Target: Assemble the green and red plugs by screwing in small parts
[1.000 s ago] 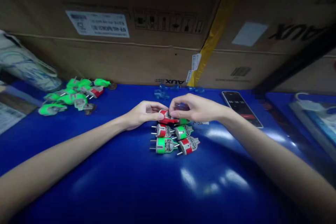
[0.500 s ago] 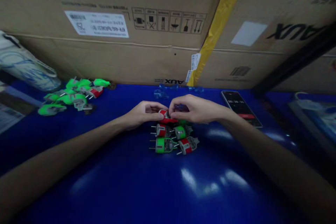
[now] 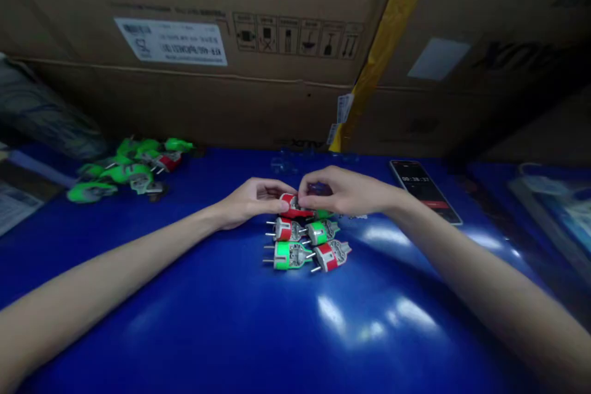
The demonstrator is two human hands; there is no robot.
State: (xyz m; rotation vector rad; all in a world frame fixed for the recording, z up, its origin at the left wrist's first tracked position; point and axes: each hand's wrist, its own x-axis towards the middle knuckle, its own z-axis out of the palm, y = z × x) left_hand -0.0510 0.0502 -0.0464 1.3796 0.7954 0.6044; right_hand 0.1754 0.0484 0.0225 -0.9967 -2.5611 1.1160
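Between thumb and fingers, my left hand (image 3: 252, 202) grips a red power plug (image 3: 290, 204) with its inside showing. My right hand (image 3: 337, 191) is closed, its thumb and fingertips pinched at the plug's right end; whatever lies between them is hidden. Just nearer to me rest a red-and-grey plug (image 3: 287, 229), a green-and-grey plug (image 3: 321, 232), another green plug (image 3: 290, 255) and another red plug (image 3: 330, 256), opened, most with metal pins pointing left. Part of a green plug (image 3: 324, 214) shows under my right hand.
A heap of green plug parts (image 3: 122, 172) with one red plug (image 3: 170, 162) lies at the left back. Clear plastic pieces (image 3: 284, 164) sit by the large cardboard box (image 3: 258, 111). A phone (image 3: 422, 188) showing a timer lies at the right; a bottle (image 3: 50, 114) leans at the left.
Both hands stay almost in place around the red plug. The light has shifted: the box looks darker, the table and arms brighter.
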